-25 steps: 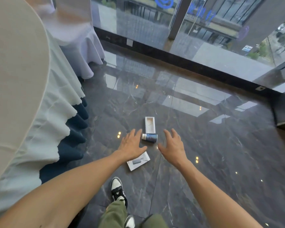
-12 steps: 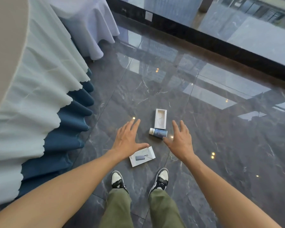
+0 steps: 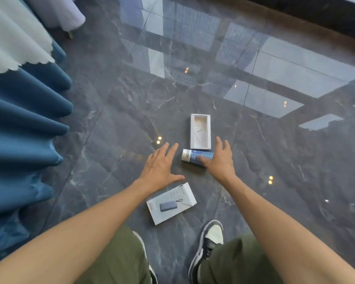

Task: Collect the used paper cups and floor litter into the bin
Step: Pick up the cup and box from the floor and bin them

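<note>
On floor [image 3: 115,124]: two boxes [image 3: 200,131] [image 3: 171,202], one tube [image 3: 195,157].

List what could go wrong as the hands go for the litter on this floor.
The blue cup lies on its side on polished floor; the right hand looks only at its end, so it may roll off. The open box tray just beyond could get knocked. The left hand hovers open, and the flat printed box may be hard to lift.
</note>
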